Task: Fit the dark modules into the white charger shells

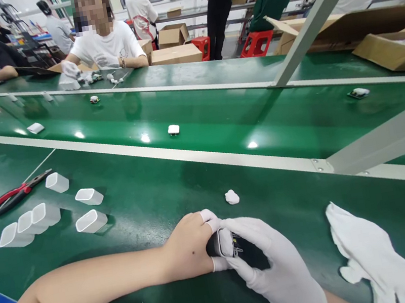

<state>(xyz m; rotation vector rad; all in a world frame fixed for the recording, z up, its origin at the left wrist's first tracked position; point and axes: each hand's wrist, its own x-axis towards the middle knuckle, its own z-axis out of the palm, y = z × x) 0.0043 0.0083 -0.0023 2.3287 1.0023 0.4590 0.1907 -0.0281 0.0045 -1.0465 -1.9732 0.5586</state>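
Observation:
My left hand [190,245], bare except for white finger covers, is closed around the left side of a small white-faced electronic part [225,242]. Bits of metal and a speck of yellow show on the part's right side; its left side looks dark. From the right, my right hand [282,267] in a white glove pinches the same part between thumb and fingers. My fingers hide much of it. Just beyond my hands, a crumpled white lump [232,197] lies on the green bench [149,206].
Several open white plastic shells [91,221] stand at the left, near red-and-black pliers [20,193]. A loose white glove [376,252] lies at the right. Small white parts [173,130] sit on the green conveyor belt [216,139]. A metal post [388,135] rises at the right.

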